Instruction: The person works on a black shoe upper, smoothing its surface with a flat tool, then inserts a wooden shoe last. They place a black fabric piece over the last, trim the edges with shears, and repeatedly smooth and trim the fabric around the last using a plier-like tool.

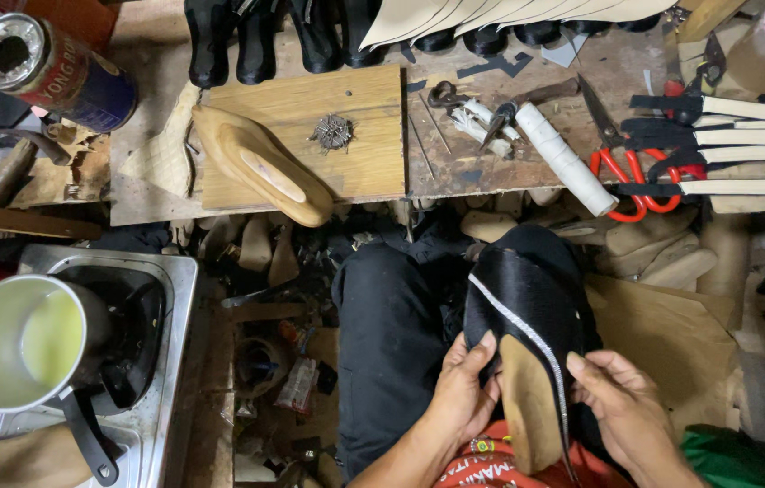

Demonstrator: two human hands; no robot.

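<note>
A black furry shoe upper with a thin silver trim strip is stretched over a wooden shoe last and rests on my lap. My left hand grips its left side, thumb on the black fabric near the last. My right hand holds the right side, with its thumb pressing the edge of the upper. My legs are in dark trousers.
A wooden workbench ahead carries a bare wooden last, a cluster of small nails, red-handled scissors, a white roll and pliers. A tin can lies far left. A pot sits on a metal stove at left. Scraps litter the floor.
</note>
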